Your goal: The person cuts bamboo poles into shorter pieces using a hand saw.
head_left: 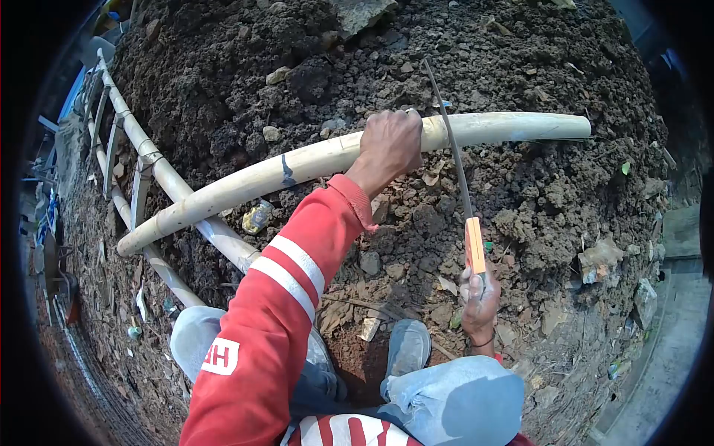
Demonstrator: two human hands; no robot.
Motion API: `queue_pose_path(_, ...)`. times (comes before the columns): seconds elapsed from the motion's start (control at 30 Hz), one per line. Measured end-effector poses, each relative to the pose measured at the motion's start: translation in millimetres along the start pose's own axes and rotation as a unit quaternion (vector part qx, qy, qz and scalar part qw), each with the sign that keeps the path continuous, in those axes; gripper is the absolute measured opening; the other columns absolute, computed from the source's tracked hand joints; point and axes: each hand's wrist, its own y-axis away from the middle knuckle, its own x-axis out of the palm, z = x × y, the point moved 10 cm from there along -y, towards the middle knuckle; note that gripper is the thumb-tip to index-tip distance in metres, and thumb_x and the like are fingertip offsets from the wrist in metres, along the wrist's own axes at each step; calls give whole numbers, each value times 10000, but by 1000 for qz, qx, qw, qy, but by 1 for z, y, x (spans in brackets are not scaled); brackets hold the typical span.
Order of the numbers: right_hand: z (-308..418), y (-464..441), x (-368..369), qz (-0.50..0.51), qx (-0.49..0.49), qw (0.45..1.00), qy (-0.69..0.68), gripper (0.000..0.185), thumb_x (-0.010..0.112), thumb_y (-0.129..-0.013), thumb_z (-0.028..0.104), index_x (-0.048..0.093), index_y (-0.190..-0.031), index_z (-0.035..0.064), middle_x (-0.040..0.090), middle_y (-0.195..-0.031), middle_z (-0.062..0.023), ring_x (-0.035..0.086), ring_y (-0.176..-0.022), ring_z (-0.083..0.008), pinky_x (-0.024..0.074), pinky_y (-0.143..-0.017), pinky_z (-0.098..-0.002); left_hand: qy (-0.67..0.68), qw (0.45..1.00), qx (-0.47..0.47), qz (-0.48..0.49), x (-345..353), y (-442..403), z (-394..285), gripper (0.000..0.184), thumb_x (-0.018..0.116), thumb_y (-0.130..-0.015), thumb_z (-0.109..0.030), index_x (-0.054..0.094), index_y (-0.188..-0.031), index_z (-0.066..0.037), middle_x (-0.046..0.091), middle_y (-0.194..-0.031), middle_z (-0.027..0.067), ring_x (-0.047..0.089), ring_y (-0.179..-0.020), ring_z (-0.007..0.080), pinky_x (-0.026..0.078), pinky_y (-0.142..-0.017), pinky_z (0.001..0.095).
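Observation:
A thick pale bamboo pole lies across the view, its left end resting over a bamboo ladder. My left hand is wrapped round the pole near the middle, knuckles up. To its right, the thin dark blade of a handsaw crosses the pole, its tip beyond the far side. My right hand is closed on the lower end of the saw's orange handle. A dark mark shows on the pole left of my left hand.
Rough clumped soil with stones surrounds the pole. My shoes and jeans-covered knees are at the bottom. A crumpled yellowish wrapper lies below the pole. A concrete strip runs along the right edge.

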Motion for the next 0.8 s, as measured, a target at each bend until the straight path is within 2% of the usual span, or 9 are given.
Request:
queue_pose_path(0.07, 10, 21, -7, 6, 13, 1000, 8, 427, 483, -1058, 416, 622, -966, 23, 515, -659, 25, 448, -572, -51, 333, -518, -262, 25, 999, 18, 28, 0, -2, 0, 255, 757, -635, -142, 701, -821, 22, 708, -784, 242, 722, -717, 413, 593, -674, 487)
queue_pose_path(0.13, 19, 19, -10, -3, 36, 999, 11, 427, 495, -1047, 419, 629, -957, 23, 507, -637, 10, 460, -570, -79, 358, -529, -291, 30, 999, 19, 15, -3, -4, 2, 250, 758, -635, -148, 702, -812, 19, 705, -782, 245, 721, -723, 415, 591, -675, 488)
queue_pose_path(0.27, 39, -60, 20, 6, -14, 1000, 21, 379, 482, -1077, 345, 605, -932, 17, 461, -641, -25, 431, -576, -106, 359, -531, -324, 31, 999, 21, -4, -3, -5, 4, 283, 768, -646, -181, 700, -839, 14, 701, -790, 232, 722, -755, 406, 588, -687, 487)
queue_pose_path(0.37, 51, -86, 26, 14, -53, 998, 28, 407, 512, -1075, 373, 582, -929, 0, 431, -638, -33, 395, -581, -111, 345, -527, -338, 13, 999, 11, 28, 1, -7, 9, 314, 778, -658, -210, 689, -874, 0, 708, -817, 225, 721, -766, 400, 587, -690, 490)
queue_pose_path(0.5, 37, -20, 21, 31, 16, 999, 2, 371, 519, -1050, 349, 613, -961, 1, 479, -633, -46, 449, -572, -139, 389, -546, -348, -14, 999, 38, 7, -14, -12, 30, 267, 761, -675, -166, 700, -881, -8, 719, -808, 214, 735, -741, 378, 596, -675, 462)
queue_pose_path(0.57, 26, 23, 15, 15, 58, 998, -15, 421, 531, -1018, 405, 650, -989, 2, 556, -664, -46, 515, -587, -122, 434, -574, -316, -42, 997, 36, 61, -12, -12, 29, 272, 768, -656, -141, 696, -882, -7, 716, -800, 216, 736, -742, 376, 597, -675, 460)
queue_pose_path(0.6, 25, 22, 15, 7, 34, 999, -8, 410, 527, -1027, 391, 649, -984, 2, 546, -659, -45, 507, -585, -116, 424, -565, -316, -43, 997, 26, 64, -9, -7, 30, 272, 768, -656, -141, 696, -882, -7, 716, -800, 216, 736, -742, 376, 597, -675, 460)
queue_pose_path(0.7, 34, -47, 41, 14, 13, 1000, -13, 382, 517, -1063, 352, 637, -976, -1, 497, -640, -35, 449, -580, -103, 384, -543, -321, -12, 1000, 11, 8, 1, 6, 23, 327, 760, -644, -147, 645, -918, -10, 687, -773, 213, 716, -725, 391, 582, -635, 477)
queue_pose_path(0.8, 59, -127, 68, 17, -47, 998, -48, 368, 518, -1082, 332, 612, -954, 1, 462, -641, -23, 398, -584, -105, 360, -538, -329, -4, 1000, -5, 21, 2, 13, 25, 328, 764, -650, -151, 641, -923, -18, 695, -778, 197, 720, -733, 383, 584, -643, 477)
